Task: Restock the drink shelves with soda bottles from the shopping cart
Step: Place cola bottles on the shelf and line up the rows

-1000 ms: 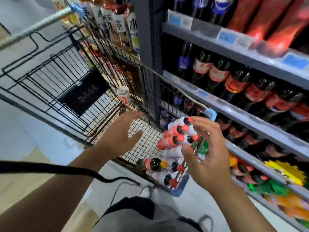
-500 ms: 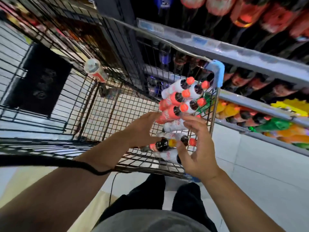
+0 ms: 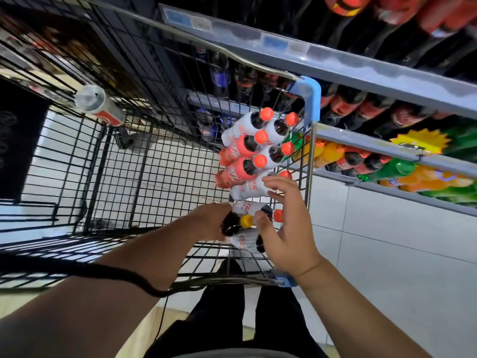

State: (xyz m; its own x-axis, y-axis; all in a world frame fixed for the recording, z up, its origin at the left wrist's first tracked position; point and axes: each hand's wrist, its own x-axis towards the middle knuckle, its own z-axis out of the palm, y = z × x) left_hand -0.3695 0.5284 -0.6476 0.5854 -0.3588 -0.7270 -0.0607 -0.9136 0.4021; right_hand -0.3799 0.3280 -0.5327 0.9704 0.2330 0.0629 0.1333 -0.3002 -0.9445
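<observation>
Take the blue corner guard of the shopping cart as your marker. The soda bottles lie stacked inside the cart just on your side of that guard, caps pointing toward the wire wall beneath it. The drink shelves run right beyond it.

Your left hand is at the end of the pile farthest from the guard, fingers wrapped round the body of the yellow-capped bottle. Your right hand sits between that bottle and the guard, fingers spread apart and clamped on nothing. Its thumb lies against the neck of a red-capped bottle, and its fingertips touch the next bottle toward the guard.

Watch the pile. The bottles nearer the guard appear to lean on the ones you are reaching for, so pulling a low one out could send the rest rolling across the cart floor. Until your right hand closes properly, a smooth round bottle can slip from it. Several caps sit close to the wire under the guard, and a lift straight toward it may catch one. The black cord across your left forearm hangs well away from the guard, near the cart's rim, and could snag there as you lift.
</observation>
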